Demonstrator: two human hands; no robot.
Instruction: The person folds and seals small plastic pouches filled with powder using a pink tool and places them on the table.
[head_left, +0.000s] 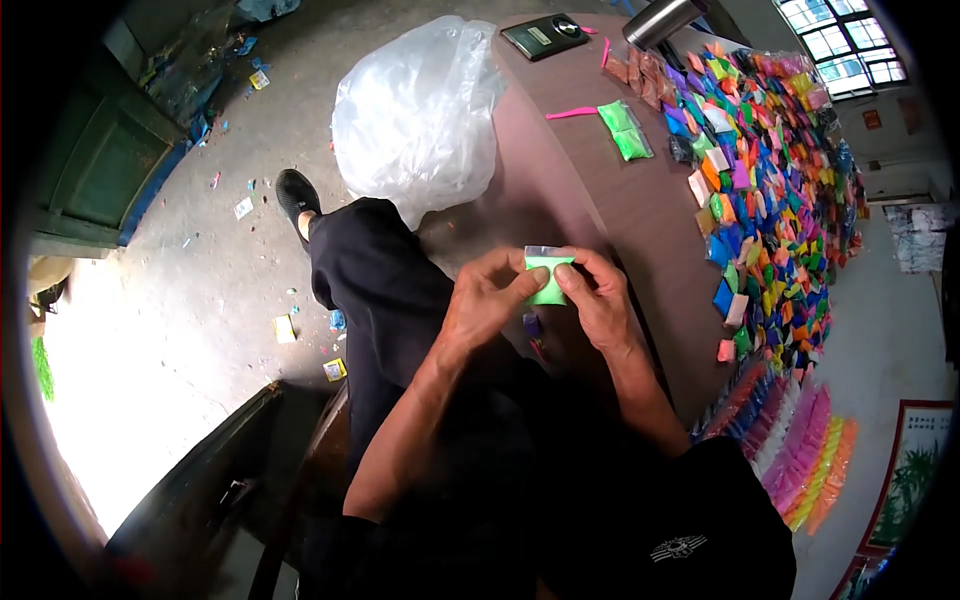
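Green packet (547,296): hanging between both hands in front of the body, near the counter's edge, clear strip uppermost.
Left hand (480,300): thumb and fingers pinching the packet's left side, thumb resting on its face.
Right hand (604,310): thumb and fingers pinching the right side likewise.
Handling, as judged: filling looking soft; light, even thumb pressure probably serving best, level grips likely sparing the film from creasing.
Counter (640,215): carrying green paired packets (626,130) and a heap of coloured packets (765,200), apart from the hands.
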